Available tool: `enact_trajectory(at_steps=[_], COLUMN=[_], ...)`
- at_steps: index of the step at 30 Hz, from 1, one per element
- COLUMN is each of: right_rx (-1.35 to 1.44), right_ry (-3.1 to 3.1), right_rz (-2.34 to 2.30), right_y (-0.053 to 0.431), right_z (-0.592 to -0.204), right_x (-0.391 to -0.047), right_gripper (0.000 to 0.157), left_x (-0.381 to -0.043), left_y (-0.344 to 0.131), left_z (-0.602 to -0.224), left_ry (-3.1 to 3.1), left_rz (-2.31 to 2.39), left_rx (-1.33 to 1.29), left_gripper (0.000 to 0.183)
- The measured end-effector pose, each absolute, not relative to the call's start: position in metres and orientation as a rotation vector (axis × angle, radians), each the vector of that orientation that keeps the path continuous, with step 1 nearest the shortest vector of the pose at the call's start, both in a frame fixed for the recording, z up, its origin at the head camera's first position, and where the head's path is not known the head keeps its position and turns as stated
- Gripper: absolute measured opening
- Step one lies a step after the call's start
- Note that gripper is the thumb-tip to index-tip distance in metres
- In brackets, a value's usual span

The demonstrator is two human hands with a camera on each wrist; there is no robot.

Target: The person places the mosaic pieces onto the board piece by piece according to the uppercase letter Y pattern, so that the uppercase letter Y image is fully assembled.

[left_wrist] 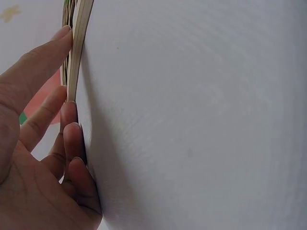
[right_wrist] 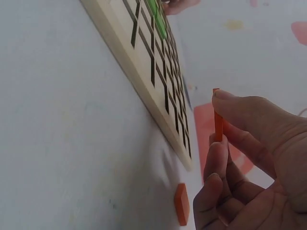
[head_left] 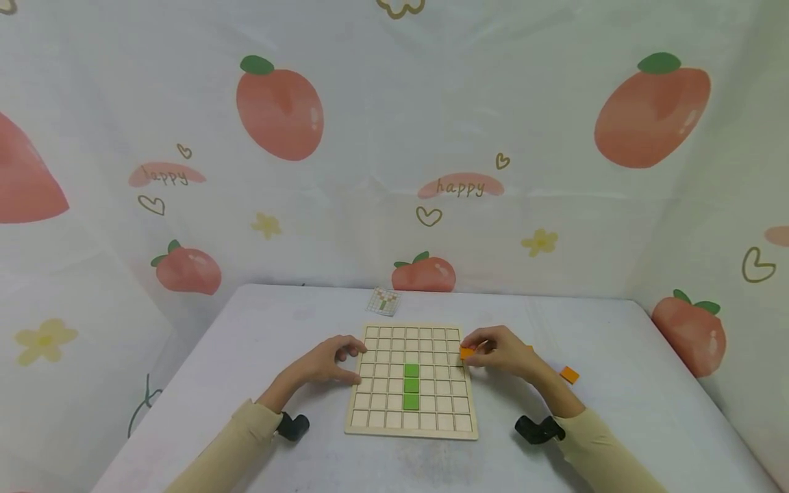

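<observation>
A wooden grid board [head_left: 437, 405] lies on the table with three green square tiles [head_left: 411, 386] in one column. My left hand [head_left: 327, 361] touches the board's left edge with thumb and index finger spread apart; in the left wrist view the other fingers bend loosely beside that edge. Between thumb and fingertips my right hand [head_left: 502, 352] pinches an orange square tile [head_left: 466, 353], just over the board's right edge. The right wrist view shows this tile [right_wrist: 218, 122] edge-on, raised off the table.
One orange tile [head_left: 569, 374] lies right of the right forearm. Another orange tile [head_left: 529, 348] is mostly hidden behind the right hand. A small printed pattern card [head_left: 384, 301] lies beyond the board. A fruit-patterned cloth [head_left: 364, 137] hangs behind the white table [head_left: 296, 445].
</observation>
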State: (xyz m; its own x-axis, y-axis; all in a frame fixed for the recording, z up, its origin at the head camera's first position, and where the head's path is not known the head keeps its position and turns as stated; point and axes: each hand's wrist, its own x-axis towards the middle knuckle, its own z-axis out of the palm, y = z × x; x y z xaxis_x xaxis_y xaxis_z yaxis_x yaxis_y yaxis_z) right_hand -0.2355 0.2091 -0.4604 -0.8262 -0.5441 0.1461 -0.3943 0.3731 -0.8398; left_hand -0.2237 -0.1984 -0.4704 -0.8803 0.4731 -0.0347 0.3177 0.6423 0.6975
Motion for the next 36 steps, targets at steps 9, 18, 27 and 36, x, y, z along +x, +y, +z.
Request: enact_trajectory(at_steps=[9,18,27,36], right_rx=[-0.881,-0.946,-1.019,-1.016], right_ry=[2.418,2.383,2.335,2.323], right_rz=[-1.464,-1.462,-1.473,-1.509], right_y=[0.181,0.153,0.123,0.096], right_z=[-0.462,-0.46,-0.459,-0.46], right_x=[-0.239,-0.244,-0.249,-0.258], right_gripper=[0.022,0.021,0.021,0.022], left_x=[-0.222,-0.221,-0.224,-0.225], left_y=[-0.2,-0.198,-0.198,-0.199], left_z=[-0.475,-0.472,-0.47,-0.469], left_ry=[2.638,2.638,2.645,2.643], left_rz=[1.079,1.071,1.055,1.057], left_rx=[0.639,0.628,0.653,0.641], left_gripper=[0.055,0.055,0.055,0.054])
